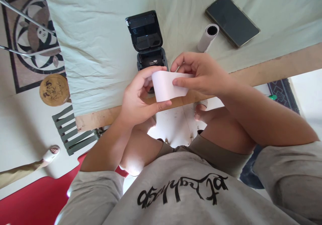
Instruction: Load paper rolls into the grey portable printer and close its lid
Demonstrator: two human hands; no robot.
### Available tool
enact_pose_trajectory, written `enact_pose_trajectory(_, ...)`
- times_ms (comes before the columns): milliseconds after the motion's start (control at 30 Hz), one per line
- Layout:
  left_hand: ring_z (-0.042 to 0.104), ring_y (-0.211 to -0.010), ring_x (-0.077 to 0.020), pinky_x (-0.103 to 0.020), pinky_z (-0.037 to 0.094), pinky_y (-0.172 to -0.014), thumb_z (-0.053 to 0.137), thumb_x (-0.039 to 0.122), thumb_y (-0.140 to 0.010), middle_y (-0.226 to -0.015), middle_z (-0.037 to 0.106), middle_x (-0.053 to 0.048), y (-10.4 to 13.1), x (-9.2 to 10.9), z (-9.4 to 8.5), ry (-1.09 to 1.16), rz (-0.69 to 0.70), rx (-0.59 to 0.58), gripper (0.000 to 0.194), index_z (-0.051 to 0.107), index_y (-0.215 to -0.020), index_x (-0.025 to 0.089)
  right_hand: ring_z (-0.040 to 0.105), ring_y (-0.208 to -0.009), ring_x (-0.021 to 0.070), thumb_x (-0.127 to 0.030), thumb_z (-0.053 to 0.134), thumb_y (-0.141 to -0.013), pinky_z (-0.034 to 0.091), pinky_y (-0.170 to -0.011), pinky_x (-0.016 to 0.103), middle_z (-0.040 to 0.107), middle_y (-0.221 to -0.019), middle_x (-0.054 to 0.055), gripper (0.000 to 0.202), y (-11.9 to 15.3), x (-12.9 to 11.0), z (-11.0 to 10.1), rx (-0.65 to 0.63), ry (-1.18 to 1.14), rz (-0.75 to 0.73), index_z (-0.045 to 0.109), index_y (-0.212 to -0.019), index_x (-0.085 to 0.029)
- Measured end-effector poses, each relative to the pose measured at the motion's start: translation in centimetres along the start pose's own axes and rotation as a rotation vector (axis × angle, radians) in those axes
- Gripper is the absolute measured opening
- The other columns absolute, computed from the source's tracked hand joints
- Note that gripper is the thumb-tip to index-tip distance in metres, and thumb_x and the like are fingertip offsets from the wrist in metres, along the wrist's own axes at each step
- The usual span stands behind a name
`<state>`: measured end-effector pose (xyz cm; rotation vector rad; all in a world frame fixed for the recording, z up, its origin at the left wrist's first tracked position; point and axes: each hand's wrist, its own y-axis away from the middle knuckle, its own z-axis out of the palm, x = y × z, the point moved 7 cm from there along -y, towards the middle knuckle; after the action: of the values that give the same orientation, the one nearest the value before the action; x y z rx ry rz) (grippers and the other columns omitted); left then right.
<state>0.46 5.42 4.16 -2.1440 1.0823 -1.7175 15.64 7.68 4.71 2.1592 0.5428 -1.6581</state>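
Note:
Between my hands is a white thermal paper roll with its loose end drawn out to the right. My left hand grips the roll by its two ends, thumb at the near end and fingers at the far one. With thumb and fingers, my right hand pinches the loose paper end. Just beyond the left hand stands a small black receipt printer with its lid up; its lower part is partly hidden behind the hand and roll.
A second paper roll with a dark core stands on the pale green cloth. Right of it lies a smartphone. The table's wooden edge runs in front of me. A round stool and another person's foot are at left.

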Motion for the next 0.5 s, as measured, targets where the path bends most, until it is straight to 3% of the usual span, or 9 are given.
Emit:
enact_pose_trajectory(133,0.064,-0.108,-0.0252,-0.031,0.059,-0.082,0.087,0.059,-0.04,-0.126,0.062,-0.01,0.2,-0.4,-0.1,0.161,0.136,-0.024,0.111,0.048,-0.135,0.019,0.049,-0.059,0.0088,-0.023,0.069,-0.076,0.038,-0.054,0.023,0.056,-0.063,-0.005,0.02,-0.2,0.4,0.2,-0.037,0.012,-0.007,0.057,-0.091,-0.02)
enact_pose_trajectory(267,0.061,-0.116,-0.0223,-0.027,0.055,-0.094,0.09,0.039,-0.05,-0.129,0.061,-0.009,0.2,-0.5,0.1,0.28,-0.006,0.001,0.095,0.05,-0.135,0.019,0.052,-0.061,0.0089,-0.029,0.068,-0.079,0.041,-0.056,0.023,0.058,-0.066,-0.006,0.023,0.0,0.3,0.8,-0.075,0.017,-0.05,0.054,-0.096,-0.022)
enact_pose_trajectory(333,0.062,-0.115,-0.0222,-0.025,0.056,-0.09,0.091,0.034,-0.051,-0.128,0.062,-0.009,0.0,0.3,0.4,0.353,0.001,-0.005,0.093,0.051,-0.134,0.019,0.052,-0.059,0.0085,-0.033,0.066,-0.081,0.042,-0.056,0.023,0.058,-0.065,-0.008,0.026,0.2,-0.1,1.2,-0.075,0.037,-0.066,0.049,-0.099,-0.023)
enact_pose_trajectory(433,0.063,-0.114,-0.0235,-0.029,0.059,-0.087,0.087,0.033,-0.058,-0.127,0.063,-0.009,-0.3,1.1,1.1,0.442,-0.012,-0.024,0.083,0.052,-0.133,0.02,0.053,-0.06,0.0084,-0.036,0.065,-0.081,0.045,-0.059,0.023,0.058,-0.065,-0.008,0.032,0.6,-0.9,1.6,-0.034,0.115,-0.102,0.043,-0.101,-0.023)
enact_pose_trajectory(500,0.064,-0.112,-0.0251,-0.035,0.059,-0.088,0.082,0.039,-0.065,-0.122,0.065,-0.008,-0.4,0.9,1.5,0.465,-0.07,-0.01,0.073,0.054,-0.13,0.024,0.055,-0.067,0.0095,-0.034,0.067,-0.079,0.049,-0.065,0.025,0.059,-0.075,-0.005,0.037,0.9,-1.7,1.5,0.068,0.233,-0.183,0.043,-0.104,-0.022)
